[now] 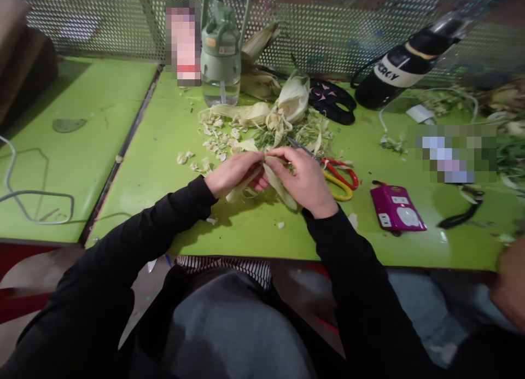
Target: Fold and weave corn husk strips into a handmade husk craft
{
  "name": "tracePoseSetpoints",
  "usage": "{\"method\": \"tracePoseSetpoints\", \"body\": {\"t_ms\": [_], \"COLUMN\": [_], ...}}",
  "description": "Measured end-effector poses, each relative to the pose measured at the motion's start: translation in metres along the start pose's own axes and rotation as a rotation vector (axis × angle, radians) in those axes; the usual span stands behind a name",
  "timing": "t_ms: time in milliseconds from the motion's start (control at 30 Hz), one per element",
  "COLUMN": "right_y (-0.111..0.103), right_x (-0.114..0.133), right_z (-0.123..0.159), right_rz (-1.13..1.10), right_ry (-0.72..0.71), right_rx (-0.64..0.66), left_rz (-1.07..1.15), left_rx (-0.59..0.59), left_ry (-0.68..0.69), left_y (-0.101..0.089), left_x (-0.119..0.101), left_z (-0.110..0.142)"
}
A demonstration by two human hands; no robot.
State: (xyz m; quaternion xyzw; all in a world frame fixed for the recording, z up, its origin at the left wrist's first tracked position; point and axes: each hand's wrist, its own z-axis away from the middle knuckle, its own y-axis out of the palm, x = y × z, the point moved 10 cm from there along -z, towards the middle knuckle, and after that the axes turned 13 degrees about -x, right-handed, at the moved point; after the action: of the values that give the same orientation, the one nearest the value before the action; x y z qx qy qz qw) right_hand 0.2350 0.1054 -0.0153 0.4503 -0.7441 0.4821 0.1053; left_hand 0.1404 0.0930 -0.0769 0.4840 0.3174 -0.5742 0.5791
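Observation:
My left hand [237,173] and my right hand [305,178] meet over the green table, fingertips pinched together on pale corn husk strips [280,186]. One strip hangs down beside the right thumb; the exact grip point is partly hidden by the fingers. Just beyond lies a heap of shredded husk [301,134], with small cut pieces [221,138] spread to its left. A whole husk [293,97] rests at the back of the heap. Scissors [342,176] with red and yellow handles lie close to my right hand, their blades pointing into the scraps.
A green water bottle [221,56] stands behind the heap. Farther right are a black bottle [404,67], a black pouch-like item [331,100], a purple power strip [397,208] and a white cable [430,92]. A gap [123,155] divides the tabletop. Another person's arm [511,280] shows at right.

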Motion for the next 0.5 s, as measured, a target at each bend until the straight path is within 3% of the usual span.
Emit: {"method": "tracePoseSetpoints", "body": {"t_ms": [267, 333, 500], "right_y": [-0.007, -0.009, -0.013], "right_x": [0.007, 0.01, 0.008], "right_z": [0.004, 0.006, 0.007], "right_rz": [0.312, 0.32, 0.21], "right_ry": [-0.218, -0.215, -0.101], "right_rx": [-0.152, -0.184, -0.204], "left_rz": [-0.329, -0.375, -0.247], "left_rx": [-0.153, -0.192, -0.282], "left_ry": [0.194, 0.242, 0.313], "left_y": [-0.011, -0.015, -0.026], "left_x": [-0.019, -0.021, -0.029], "left_z": [0.004, 0.002, 0.002]}}
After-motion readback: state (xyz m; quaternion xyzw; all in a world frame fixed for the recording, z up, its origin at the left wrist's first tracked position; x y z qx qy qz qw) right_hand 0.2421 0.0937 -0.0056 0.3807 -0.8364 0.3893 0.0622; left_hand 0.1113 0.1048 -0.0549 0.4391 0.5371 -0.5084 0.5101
